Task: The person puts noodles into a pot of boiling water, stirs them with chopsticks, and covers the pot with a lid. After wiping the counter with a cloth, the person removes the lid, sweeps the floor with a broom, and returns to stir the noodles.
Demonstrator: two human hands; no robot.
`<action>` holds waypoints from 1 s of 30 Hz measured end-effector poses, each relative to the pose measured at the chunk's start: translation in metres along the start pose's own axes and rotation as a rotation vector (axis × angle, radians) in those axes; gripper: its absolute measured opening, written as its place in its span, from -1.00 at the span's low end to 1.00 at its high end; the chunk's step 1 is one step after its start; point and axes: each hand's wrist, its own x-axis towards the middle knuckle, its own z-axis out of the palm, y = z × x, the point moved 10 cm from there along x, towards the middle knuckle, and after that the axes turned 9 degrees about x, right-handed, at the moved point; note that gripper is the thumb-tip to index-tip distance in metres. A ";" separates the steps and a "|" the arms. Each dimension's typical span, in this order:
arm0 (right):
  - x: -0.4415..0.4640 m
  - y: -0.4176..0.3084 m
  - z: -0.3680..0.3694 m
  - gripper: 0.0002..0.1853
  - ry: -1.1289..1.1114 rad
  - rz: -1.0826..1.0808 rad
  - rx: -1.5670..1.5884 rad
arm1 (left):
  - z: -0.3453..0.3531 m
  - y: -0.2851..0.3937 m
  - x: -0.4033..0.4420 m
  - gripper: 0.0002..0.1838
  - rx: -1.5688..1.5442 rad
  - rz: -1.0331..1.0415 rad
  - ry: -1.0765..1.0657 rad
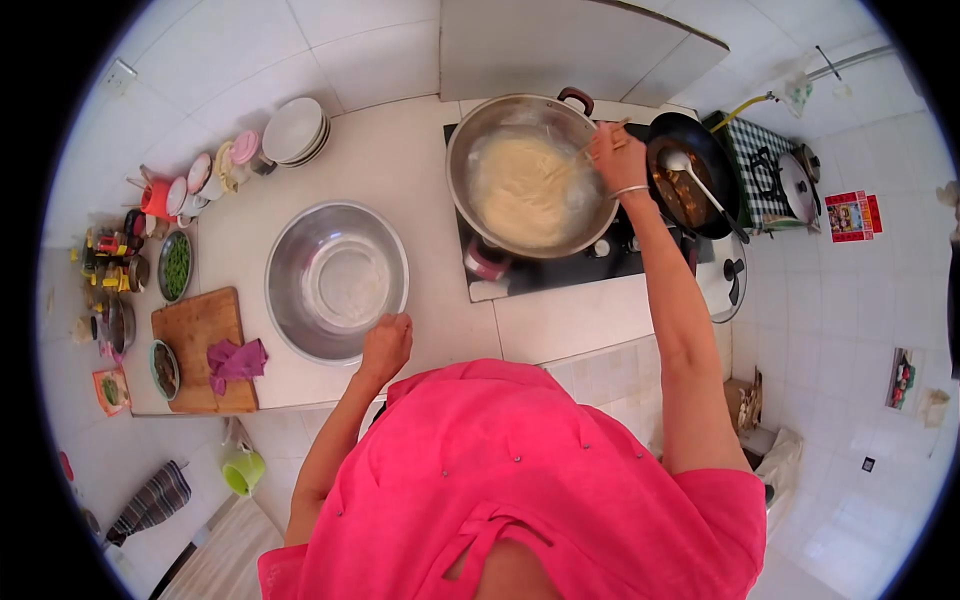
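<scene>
At the far left of the pale surface (440, 240), an oval dish of green vegetables (177, 266) lies just beyond a wooden cutting board (205, 312). On the board, a small bowl (164, 370) with dark contents stands at the left edge and a crumpled purple cloth (236, 366) lies at the right. Farther back, by the wall, is a stack of white plates (293, 130). Right of the board sits a wide steel basin (300, 270); the left hand (387, 345) is at its near right rim, fingers curled in, though whether they grip the rim I cannot tell. Farther right, a large steel pot (463, 200) stands on the black stove (585, 275), with pale noodles (525, 190) in cloudy liquid. At its right rim the right hand (618, 157) is closed around wooden chopsticks (584, 153), which slant down left over the pot. Just right of that hand, a black wok (722, 165) holds brown food in sauce, with a white-headed ladle (677, 161) resting in it.
</scene>
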 end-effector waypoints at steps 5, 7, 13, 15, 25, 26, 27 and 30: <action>-0.002 0.026 0.011 -0.58 -0.105 0.020 -0.069 | 0.003 -0.004 0.001 -0.96 -0.007 -0.008 -0.008; -0.003 0.002 0.003 -0.57 -0.124 0.133 -0.004 | 0.004 -0.005 0.000 -0.96 -0.009 -0.003 -0.010; -0.006 0.004 0.011 -0.55 -0.025 -0.071 -0.204 | 0.003 -0.006 0.002 -0.95 -0.023 0.004 -0.006; -0.006 0.018 0.023 -0.56 -0.130 -0.099 -0.333 | 0.002 -0.006 0.002 -0.95 -0.034 0.008 0.000; -0.019 0.002 0.030 -0.62 -0.120 0.025 -0.081 | 0.002 -0.009 0.003 -0.96 -0.059 0.039 0.009; -0.018 0.000 0.021 -0.62 -0.102 -0.009 -0.165 | 0.001 -0.009 0.003 -0.96 -0.065 0.049 0.010; -0.014 -0.024 0.013 -0.66 -0.035 -0.201 -0.307 | 0.001 -0.007 0.003 -0.96 -0.071 0.060 0.009; -0.016 -0.049 0.001 -0.70 0.075 -0.243 -0.218 | 0.003 -0.008 0.004 -0.96 -0.051 0.050 -0.006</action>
